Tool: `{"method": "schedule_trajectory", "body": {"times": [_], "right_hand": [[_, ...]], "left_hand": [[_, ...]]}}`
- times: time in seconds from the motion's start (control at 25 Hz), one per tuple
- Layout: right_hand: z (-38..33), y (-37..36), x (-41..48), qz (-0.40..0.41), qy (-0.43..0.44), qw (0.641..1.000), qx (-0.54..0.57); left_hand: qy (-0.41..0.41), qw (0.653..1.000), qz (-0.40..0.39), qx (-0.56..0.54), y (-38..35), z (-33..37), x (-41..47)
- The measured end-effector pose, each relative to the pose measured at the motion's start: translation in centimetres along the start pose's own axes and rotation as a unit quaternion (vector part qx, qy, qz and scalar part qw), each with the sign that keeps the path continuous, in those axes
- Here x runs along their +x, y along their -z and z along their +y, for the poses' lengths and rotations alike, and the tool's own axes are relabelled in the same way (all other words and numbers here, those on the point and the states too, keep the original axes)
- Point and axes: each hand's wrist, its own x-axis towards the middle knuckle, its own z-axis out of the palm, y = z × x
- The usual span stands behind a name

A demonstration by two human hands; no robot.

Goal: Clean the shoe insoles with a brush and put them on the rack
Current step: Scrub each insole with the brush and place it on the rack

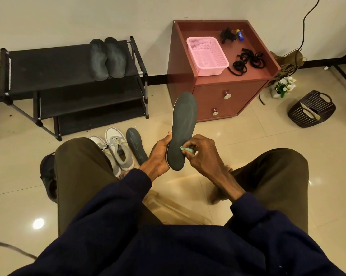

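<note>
My left hand (pixel 158 154) grips a dark grey insole (pixel 183 126) by its heel end and holds it upright, toe pointing away from me. Against the insole's lower right edge, my right hand (pixel 202 152) pinches a small green brush (pixel 186 150), mostly hidden by my fingers. A second dark insole (pixel 136 144) lies on the floor beside a pair of grey sneakers (pixel 116 148). Two more dark insoles (pixel 107 57) lie side by side on the top shelf of the black shoe rack (pixel 48 62).
A brown cabinet (pixel 228 100) stands right of the rack, carrying a pink basket (pixel 207 55) and black laces (pixel 248 60). On the floor at the right sits a dark woven basket (pixel 311 108). A clear plastic tub (pixel 174 210) sits between my knees.
</note>
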Motion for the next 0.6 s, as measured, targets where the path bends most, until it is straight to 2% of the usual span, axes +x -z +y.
{"method": "schedule_trajectory", "body": {"times": [0.16,0.24,0.4,0.48,0.52,0.6], "right_hand": [[-1.2,0.6,-0.3,-0.173,0.0,0.983,0.068],[-1.0,0.6,-0.2,-0.14,0.0,0.989,0.048],[1.0,0.9,0.8,0.056,-0.019,0.996,-0.062],[1.6,1.1,0.9,0.108,-0.026,0.99,-0.085],[1.5,1.1,0.8,0.103,-0.013,0.992,-0.07],[0.4,1.0,0.4,0.01,0.029,1.0,-0.007]], "left_hand": [[0.025,0.999,-0.017,-0.018,-0.3,-0.2,-0.6],[0.018,1.0,-0.021,-0.01,-0.1,-0.3,-0.4],[0.019,0.999,-0.044,-0.008,-0.7,-0.3,-0.8],[0.029,0.997,-0.066,-0.003,-1.1,-0.2,-1.1],[0.029,0.997,-0.068,0.005,-1.2,-0.1,-1.2],[0.023,0.998,-0.06,0.028,-1.1,0.1,-1.3]]}}
